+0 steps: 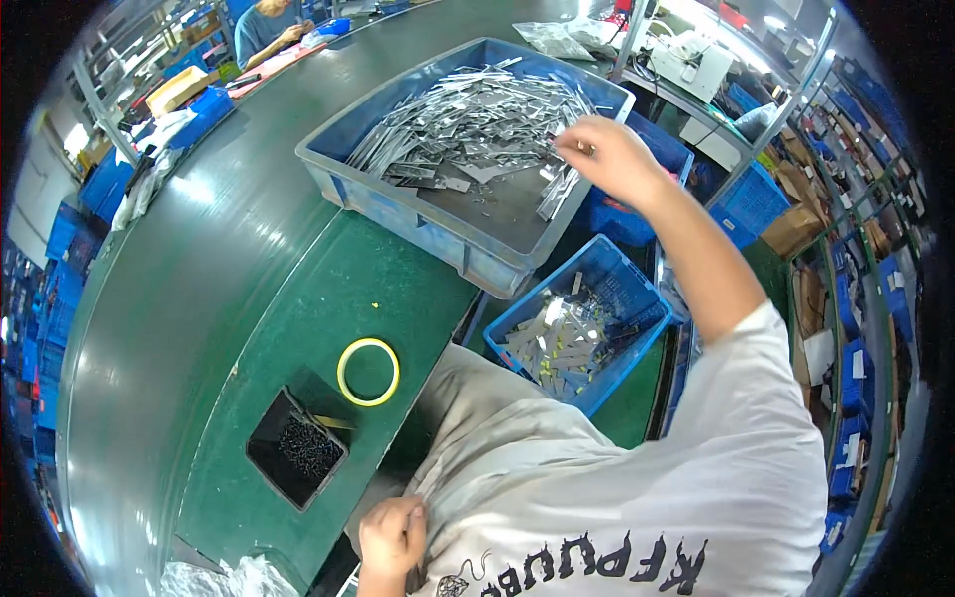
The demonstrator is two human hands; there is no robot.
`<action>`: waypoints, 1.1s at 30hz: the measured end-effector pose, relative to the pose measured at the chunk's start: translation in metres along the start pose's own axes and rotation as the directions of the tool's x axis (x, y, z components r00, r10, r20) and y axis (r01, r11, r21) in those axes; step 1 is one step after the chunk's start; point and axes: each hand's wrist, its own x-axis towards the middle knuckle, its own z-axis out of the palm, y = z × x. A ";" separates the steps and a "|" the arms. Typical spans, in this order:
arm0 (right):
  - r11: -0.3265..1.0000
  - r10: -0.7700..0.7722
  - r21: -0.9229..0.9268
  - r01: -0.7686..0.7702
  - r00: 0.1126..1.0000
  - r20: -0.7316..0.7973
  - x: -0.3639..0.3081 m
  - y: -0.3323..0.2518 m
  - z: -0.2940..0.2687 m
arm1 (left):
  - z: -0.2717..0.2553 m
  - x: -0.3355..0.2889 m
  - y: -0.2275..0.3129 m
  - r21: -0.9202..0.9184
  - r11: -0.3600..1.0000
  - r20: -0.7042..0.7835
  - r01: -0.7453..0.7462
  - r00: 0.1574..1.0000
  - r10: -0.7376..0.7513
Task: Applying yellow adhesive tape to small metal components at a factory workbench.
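My right hand (pixel 615 162) is over the right rim of a large blue bin (pixel 398 204), its fingers bent and pressed together. Whatever its fingertips hold, if anything, is too small to make out. Thin silvery metal strips (pixel 487 124) lie heaped in the bin, thickest along its far and left sides; part of the grey bottom shows at the front. Close to my body at the lower edge, my left hand (pixel 391 535) is curled closed beside my shirt. Its fingers hide anything inside them.
A smaller blue crate (pixel 622 363) with flat metal pieces stands below the bin's near right corner. On the green bench lie a yellow tape roll (pixel 368 372) and a black tray (pixel 261 453) of small dark screws. Clear plastic (pixel 229 577) lies lower left. Another person (pixel 267 32) sits far left.
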 end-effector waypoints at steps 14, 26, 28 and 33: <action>0.794 0.350 -0.589 0.149 0.681 0.644 0.065 0.086 0.083 | 0.002 -0.006 -0.005 0.067 0.998 0.119 -0.020 0.993 0.012; 0.998 -0.042 -0.026 0.053 0.945 0.324 0.084 0.113 0.066 | 0.002 0.003 -0.006 0.035 0.999 0.122 0.005 0.992 -0.009; 0.993 0.057 0.084 -0.084 0.959 0.276 0.090 0.060 0.050 | 0.000 -0.001 -0.003 0.039 0.999 0.107 0.028 0.994 -0.032; 0.765 0.124 0.621 -0.168 0.986 0.113 0.080 -0.052 0.007 | -0.005 -0.004 0.004 0.022 0.999 0.133 0.024 0.991 -0.027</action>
